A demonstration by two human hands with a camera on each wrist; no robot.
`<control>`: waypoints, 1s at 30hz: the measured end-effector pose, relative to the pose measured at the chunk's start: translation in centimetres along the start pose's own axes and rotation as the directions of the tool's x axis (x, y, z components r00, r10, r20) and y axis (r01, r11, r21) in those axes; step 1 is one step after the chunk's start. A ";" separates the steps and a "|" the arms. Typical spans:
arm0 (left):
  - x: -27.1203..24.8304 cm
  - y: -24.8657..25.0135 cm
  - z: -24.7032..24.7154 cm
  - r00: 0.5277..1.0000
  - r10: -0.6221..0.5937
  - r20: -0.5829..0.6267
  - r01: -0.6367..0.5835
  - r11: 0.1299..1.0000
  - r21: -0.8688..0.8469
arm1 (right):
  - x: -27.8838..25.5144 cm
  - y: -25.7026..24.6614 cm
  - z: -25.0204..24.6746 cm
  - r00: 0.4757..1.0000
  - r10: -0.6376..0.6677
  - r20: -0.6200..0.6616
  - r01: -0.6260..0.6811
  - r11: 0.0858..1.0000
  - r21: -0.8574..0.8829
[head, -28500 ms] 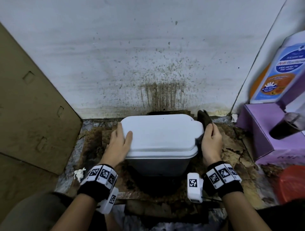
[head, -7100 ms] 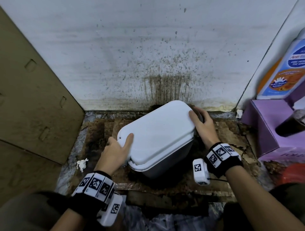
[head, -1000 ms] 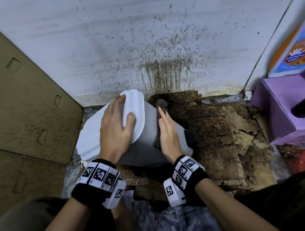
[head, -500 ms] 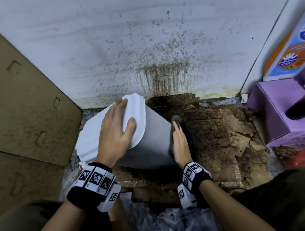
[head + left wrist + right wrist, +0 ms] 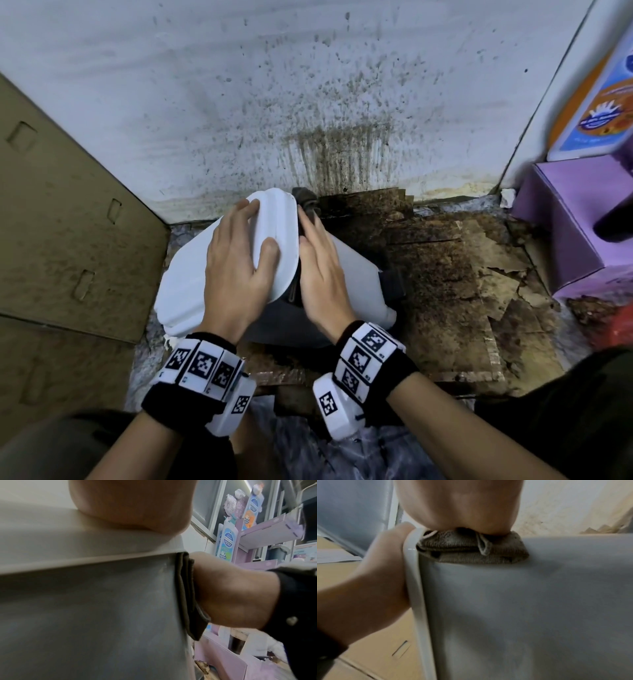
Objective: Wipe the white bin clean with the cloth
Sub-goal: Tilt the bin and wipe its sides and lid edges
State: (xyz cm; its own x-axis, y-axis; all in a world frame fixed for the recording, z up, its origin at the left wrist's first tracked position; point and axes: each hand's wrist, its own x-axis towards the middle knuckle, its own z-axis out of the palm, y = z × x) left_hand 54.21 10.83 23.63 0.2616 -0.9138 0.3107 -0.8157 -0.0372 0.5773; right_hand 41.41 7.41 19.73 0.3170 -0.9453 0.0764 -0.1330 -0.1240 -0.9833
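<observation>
The white bin (image 5: 356,274) lies tipped to the left on the floor, its white lid (image 5: 185,284) facing up and left. My left hand (image 5: 239,267) lies flat on the lid with fingers spread and the thumb at the rim. My right hand (image 5: 318,270) presses a folded dark cloth (image 5: 306,202) flat against the bin's grey side, right under the lid rim. In the right wrist view the cloth (image 5: 471,551) is bunched between palm and bin (image 5: 522,615), next to the lid rim (image 5: 414,588). The left wrist view shows the cloth (image 5: 188,595) edge-on under my right hand (image 5: 231,595).
A brown cardboard panel (image 5: 68,222) stands close on the left. The stained white wall (image 5: 325,102) is right behind the bin. Dirty torn cardboard (image 5: 462,274) covers the floor. A purple box (image 5: 565,222), a blue-orange pack (image 5: 596,113) and something red (image 5: 616,329) are at the right.
My right hand has slid the cloth from the bin's lower right side up along its wall to just under the lid rim. The left hand stays on the lid.
</observation>
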 end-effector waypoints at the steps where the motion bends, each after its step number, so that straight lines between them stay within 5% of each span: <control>1: -0.1 0.0 0.0 1.000 -0.002 0.005 0.002 1.000 -0.002 | -0.3 0.0 0.1 0.999 -0.045 -0.007 0.045 0.998 -0.033; 5: -0.4 0.5 0.0 1.000 0.008 0.020 -0.007 1.000 -0.026 | -0.3 2.8 -1.3 0.994 -0.105 0.008 0.105 0.990 -0.096; 9: -0.2 0.5 -0.1 1.000 0.010 0.020 -0.009 0.999 -0.042 | 0.3 7.5 -3.4 0.996 0.080 -0.038 -0.082 0.995 -0.053; 13: -0.5 0.6 -0.2 0.999 0.016 0.032 -0.015 0.999 -0.041 | -0.8 12.1 -5.5 0.942 0.312 -0.120 -0.321 0.945 -0.064; 18: -0.6 1.6 0.5 1.000 0.004 0.027 -0.004 1.000 -0.015 | -0.4 13.1 -5.8 0.908 0.386 -0.161 -0.396 0.917 -0.037; 22: -0.3 1.4 0.3 1.000 -0.006 0.024 0.006 1.000 -0.010 | 0.1 9.9 -4.7 0.930 0.326 -0.169 -0.329 0.944 0.008; 30: -0.4 0.9 0.2 1.000 -0.013 0.007 0.013 1.000 -0.020 | -0.1 1.4 -0.6 0.999 -0.011 -0.040 0.011 1.000 0.001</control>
State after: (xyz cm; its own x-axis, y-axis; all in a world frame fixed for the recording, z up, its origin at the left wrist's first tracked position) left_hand 53.31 11.10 23.90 0.2685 -0.9162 0.2975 -0.8019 -0.0414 0.5960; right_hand 40.65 7.13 18.43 0.2809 -0.9552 0.0936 -0.1289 -0.1342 -0.9825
